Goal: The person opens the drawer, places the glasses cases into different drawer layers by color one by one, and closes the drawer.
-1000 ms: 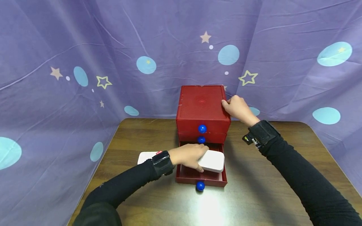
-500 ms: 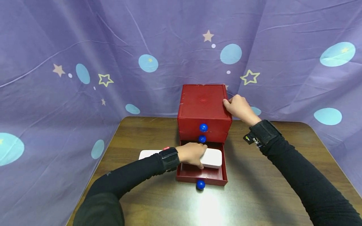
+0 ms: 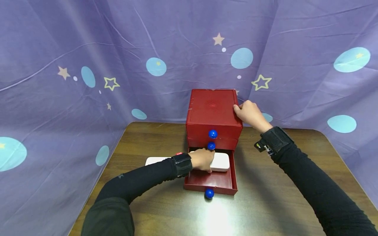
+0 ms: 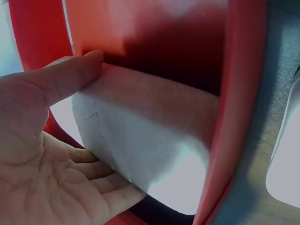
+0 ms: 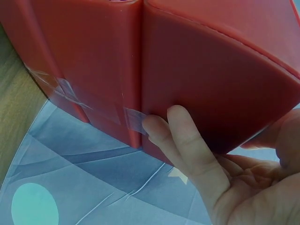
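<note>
My left hand holds a white rounded-corner box inside the pulled-out bottom drawer of a red drawer cabinet. The left wrist view shows the thumb on one long side of the white box and the fingers along the other, within the red drawer walls. At the cabinet's right side, my right hand grips the top edge, thumb on top. In the right wrist view, fingers press against the red side wall.
Left of the drawer, a second white box lies on the wooden table, partly behind the left forearm. Blue ball knobs stick out from the drawer fronts. A purple patterned cloth hangs behind the cabinet.
My left hand has pushed the white box farther back and lower into the drawer, baring more of its floor. My right hand has kept its place on the cabinet.
</note>
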Tool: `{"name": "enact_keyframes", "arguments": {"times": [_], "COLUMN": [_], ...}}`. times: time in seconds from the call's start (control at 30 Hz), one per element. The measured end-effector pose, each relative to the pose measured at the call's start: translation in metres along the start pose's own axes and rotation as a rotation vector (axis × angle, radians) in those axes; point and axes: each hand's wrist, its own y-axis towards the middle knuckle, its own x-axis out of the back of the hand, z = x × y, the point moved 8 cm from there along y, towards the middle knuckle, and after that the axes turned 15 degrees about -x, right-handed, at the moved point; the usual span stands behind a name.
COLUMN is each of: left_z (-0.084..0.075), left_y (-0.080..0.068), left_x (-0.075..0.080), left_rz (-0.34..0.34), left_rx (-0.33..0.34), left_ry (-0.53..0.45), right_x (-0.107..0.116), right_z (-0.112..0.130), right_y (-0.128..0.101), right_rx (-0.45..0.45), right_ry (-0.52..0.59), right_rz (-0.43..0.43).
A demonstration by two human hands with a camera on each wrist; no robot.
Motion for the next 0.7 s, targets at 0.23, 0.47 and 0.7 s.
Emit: {"name": "enact_keyframes", "arguments": {"times": [0.23,0.47,0.7], "left_z": [-0.0016,-0.0006,-0.0021], "left_y": [0.0009,0.0018,0.0010], "left_x": [0.0007,-0.0022,0.0050], "left_rz": [-0.019,-0.055,-0.095], "left_rx": [0.020,0.002,-0.068], "left_ry": [0.038,0.046,0.086], "right_x": [-0.0015,-0.0036,-0.0011], "right_z": [-0.0011,-0.0022,-0.0003], "right_y": [-0.0001,-0.0006,-0.0008], "right_rx": [0.010,0.002,0.005], "right_ry": [0.002,0.012,0.002], "right_rz": [-0.001,0.015,-0.008]}}
